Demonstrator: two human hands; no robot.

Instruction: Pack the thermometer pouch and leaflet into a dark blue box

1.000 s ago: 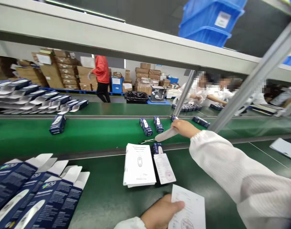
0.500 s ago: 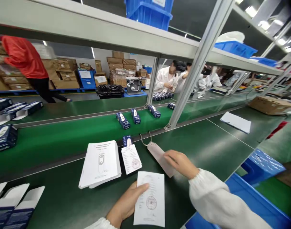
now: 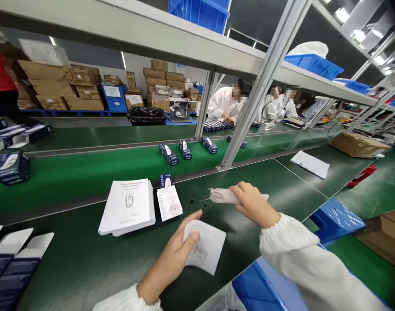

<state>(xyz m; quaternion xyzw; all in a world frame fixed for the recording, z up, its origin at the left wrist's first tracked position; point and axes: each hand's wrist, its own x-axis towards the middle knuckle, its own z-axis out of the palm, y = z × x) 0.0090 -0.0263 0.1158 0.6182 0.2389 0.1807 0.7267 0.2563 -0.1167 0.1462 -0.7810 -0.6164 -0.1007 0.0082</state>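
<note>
Between thumb and fingers, my left hand [image 3: 179, 248] pinches a white printed leaflet [image 3: 206, 248] with a round stamp on it; the sheet is bent and tilted. My right hand [image 3: 254, 203] is wrapped round a pale grey drawstring pouch [image 3: 224, 195], lifted over the green bench, its cords pointing left. What the pouch contains is hidden. Left of my hands lies a stack of booklets [image 3: 128, 207] with a device drawing on the cover. Beside that stack is a small stamped slip [image 3: 169, 203], with a blue box [image 3: 165, 180] just behind it.
Several blue boxes [image 3: 168, 154] stand on the green conveyor [image 3: 132, 166]. Open-flapped boxes [image 3: 19, 263] are at the lower left. A slanted metal post [image 3: 249, 103] rises behind my right hand. A blue bin [image 3: 265, 285] sits below the bench edge. Co-workers in white [image 3: 221, 103] sit across the line.
My right hand has closed on the pouch and lifted it off the bench, turning it more level. The leaflet in my left hand has tilted and bent. The person in red has moved left.
</note>
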